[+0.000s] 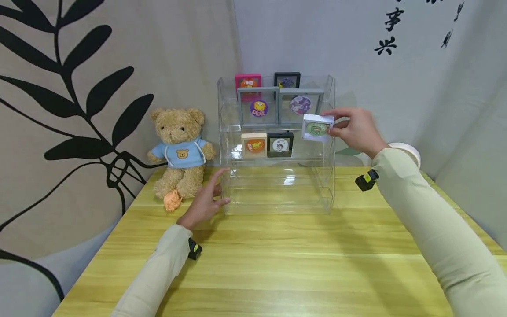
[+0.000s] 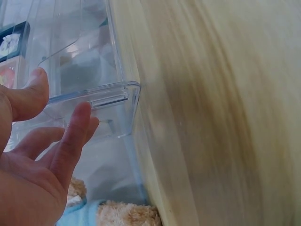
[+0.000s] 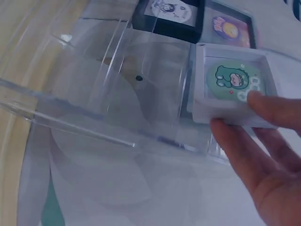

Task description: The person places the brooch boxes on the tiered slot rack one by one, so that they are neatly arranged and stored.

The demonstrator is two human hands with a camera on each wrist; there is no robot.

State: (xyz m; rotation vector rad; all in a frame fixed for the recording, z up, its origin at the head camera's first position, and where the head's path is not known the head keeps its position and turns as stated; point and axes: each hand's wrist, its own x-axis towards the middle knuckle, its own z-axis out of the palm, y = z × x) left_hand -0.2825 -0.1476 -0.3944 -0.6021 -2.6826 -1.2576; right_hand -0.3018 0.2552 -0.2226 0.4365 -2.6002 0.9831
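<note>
My right hand point(image 1: 358, 130) pinches a small white box frame point(image 1: 310, 135) by its right side, holding it in front of the clear stepped display rack point(image 1: 277, 207). Inside the frame sits a green round badge point(image 3: 233, 80) with a cartoon figure. My left hand point(image 1: 203, 204) is at the rack's left edge, thumb and fingers spread apart and fairly straight; in the left wrist view the fingertips point(image 2: 83, 110) appear to touch the clear edge. On a middle tier stand a cream frame point(image 1: 254, 145) and a black frame point(image 1: 280, 144), left of the white one.
Higher up stand two grey frames point(image 1: 258, 122), a pink frame point(image 1: 248, 79) and another black frame point(image 1: 287, 75). A teddy bear point(image 1: 184, 154) in a blue hoodie sits left of the rack, an orange fluffy ball point(image 1: 172, 200) at its feet. A white round object point(image 1: 409, 152) is partly behind my right arm.
</note>
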